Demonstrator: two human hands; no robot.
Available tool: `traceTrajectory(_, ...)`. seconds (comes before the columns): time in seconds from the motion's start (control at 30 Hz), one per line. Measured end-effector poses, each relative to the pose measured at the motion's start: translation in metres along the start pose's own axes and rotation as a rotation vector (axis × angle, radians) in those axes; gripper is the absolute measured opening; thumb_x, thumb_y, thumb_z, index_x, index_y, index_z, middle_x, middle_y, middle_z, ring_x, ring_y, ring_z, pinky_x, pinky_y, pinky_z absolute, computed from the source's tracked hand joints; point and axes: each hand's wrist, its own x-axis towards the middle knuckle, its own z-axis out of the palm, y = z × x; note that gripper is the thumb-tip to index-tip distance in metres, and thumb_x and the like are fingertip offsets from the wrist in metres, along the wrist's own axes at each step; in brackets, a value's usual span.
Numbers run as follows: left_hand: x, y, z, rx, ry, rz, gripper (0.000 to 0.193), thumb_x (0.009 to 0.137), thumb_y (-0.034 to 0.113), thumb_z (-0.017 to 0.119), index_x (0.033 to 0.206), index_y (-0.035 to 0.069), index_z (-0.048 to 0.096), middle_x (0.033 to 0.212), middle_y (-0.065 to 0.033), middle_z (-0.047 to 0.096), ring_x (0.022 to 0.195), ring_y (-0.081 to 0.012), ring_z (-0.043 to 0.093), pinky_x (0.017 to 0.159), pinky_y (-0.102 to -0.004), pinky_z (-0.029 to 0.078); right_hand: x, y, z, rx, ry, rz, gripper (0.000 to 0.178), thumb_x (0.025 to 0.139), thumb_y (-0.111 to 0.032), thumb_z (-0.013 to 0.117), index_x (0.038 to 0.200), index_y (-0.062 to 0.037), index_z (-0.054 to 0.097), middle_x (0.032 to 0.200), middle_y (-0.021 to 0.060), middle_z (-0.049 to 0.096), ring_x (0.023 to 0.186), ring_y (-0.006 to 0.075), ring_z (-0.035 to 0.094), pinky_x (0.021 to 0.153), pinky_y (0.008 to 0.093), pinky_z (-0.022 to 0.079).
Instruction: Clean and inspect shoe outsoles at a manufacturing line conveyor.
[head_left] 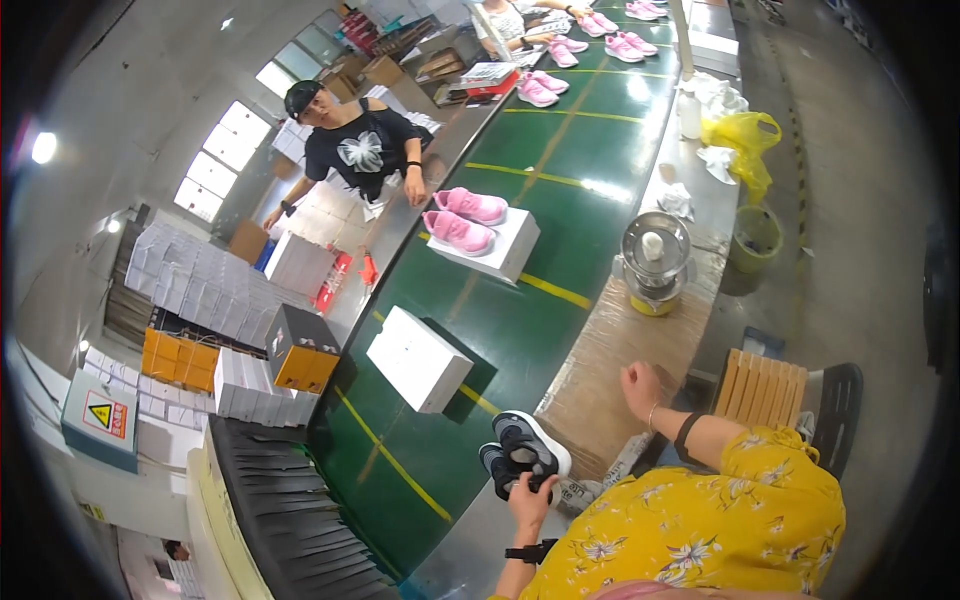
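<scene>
A pair of dark grey and black sneakers point(530, 440) with white soles sits at the near edge of the green conveyor, beside the brown-covered work ledge. My left hand point(528, 503) has its fingers closed on the near end of one sneaker. Over the ledge, apart from the shoes, my right hand point(641, 390) is curled into a loose fist; whatever may be inside it is hidden. Just beyond the sneakers a white shoebox point(418, 360) lies on the belt. Farther along, two pink sneakers point(462, 233) rest on top of another white box point(514, 252).
A metal bowl-like dispenser point(655, 250) stands on the ledge point(610, 340). Across the green conveyor point(400, 450) is a person in black point(365, 150), near stacked white boxes point(200, 290). More pink sneakers point(540, 88) sit farther up the belt. Dark strip curtains point(285, 500) hang at its near-left end.
</scene>
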Motion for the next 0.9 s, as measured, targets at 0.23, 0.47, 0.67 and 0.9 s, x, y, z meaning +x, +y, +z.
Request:
traceTrajectory(0.23, 0.015, -0.001, -0.047, -1.484, -0.118, -0.376, 0.048, 0.096, 0.037, 0.061, 0.13, 0.004, 0.053, 0.127, -0.0071, 0.059, 0.116, -0.0212, 0.057, 0.099, -0.037, 0.047, 0.031, -0.059, -0.08, 0.243, 0.23, -0.188, 0.013, 0.088, -0.013, 0.063, 0.089, -0.0052, 0.053, 0.078, 0.0101, 0.049, 0.068, 0.0219, 0.05, 0.063, 0.0327, 0.043)
traceTrajectory(0.47, -0.005, -0.059, 0.015, -1.918, -0.191, -0.572, 0.078, 0.089, 0.064, 0.045, 0.147, 0.012, 0.036, 0.149, -0.0106, 0.041, 0.135, -0.0329, 0.042, 0.112, -0.0517, 0.035, 0.114, -0.112, -0.128, -0.025, 0.541, -0.45, 0.047, 0.078, -0.013, 0.071, 0.12, -0.0064, 0.051, 0.112, 0.0114, 0.052, 0.095, 0.0259, 0.05, 0.083, 0.0353, 0.043)
traceTrajectory(0.67, -0.02, -0.064, 0.015, -2.014, -0.143, -0.644, 0.076, 0.091, 0.063, 0.044, 0.145, 0.01, 0.038, 0.146, -0.0108, 0.045, 0.131, -0.0311, 0.047, 0.11, -0.0479, 0.04, 0.162, -0.106, -0.126, -0.317, 0.478, -0.433, 0.058, 0.076, -0.02, 0.075, 0.127, -0.0113, 0.049, 0.124, 0.0097, 0.055, 0.116, 0.0307, 0.049, 0.099, 0.0433, 0.037)
traceTrajectory(0.9, -0.015, -0.113, 0.037, -2.101, -0.265, -0.752, 0.076, 0.089, 0.063, 0.048, 0.145, 0.011, 0.04, 0.146, -0.0106, 0.046, 0.131, -0.0319, 0.047, 0.11, -0.0495, 0.039, 0.172, -0.126, -0.125, -0.377, 0.362, -0.513, 0.048, 0.076, -0.02, 0.075, 0.119, -0.0105, 0.055, 0.113, 0.0112, 0.061, 0.11, 0.0329, 0.054, 0.095, 0.0435, 0.041)
